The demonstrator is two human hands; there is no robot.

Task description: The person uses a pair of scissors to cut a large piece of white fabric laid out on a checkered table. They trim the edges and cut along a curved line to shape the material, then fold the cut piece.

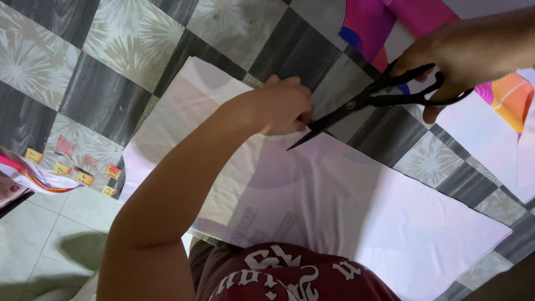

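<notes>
My left hand reaches across a large white sheet and presses its fingers down at the sheet's far edge. My right hand comes in from the upper right with its fingers through the handles of black scissors. The blades are nearly closed. Their tip lies on the sheet's edge just beside my left fingers. The sheet lies flat on a table with a grey and floral checked cover.
A pink, orange and blue printed cloth lies at the far right, partly under my right hand. Several small yellow and pink tags sit near the table's left edge. Pale floor tiles show at lower left.
</notes>
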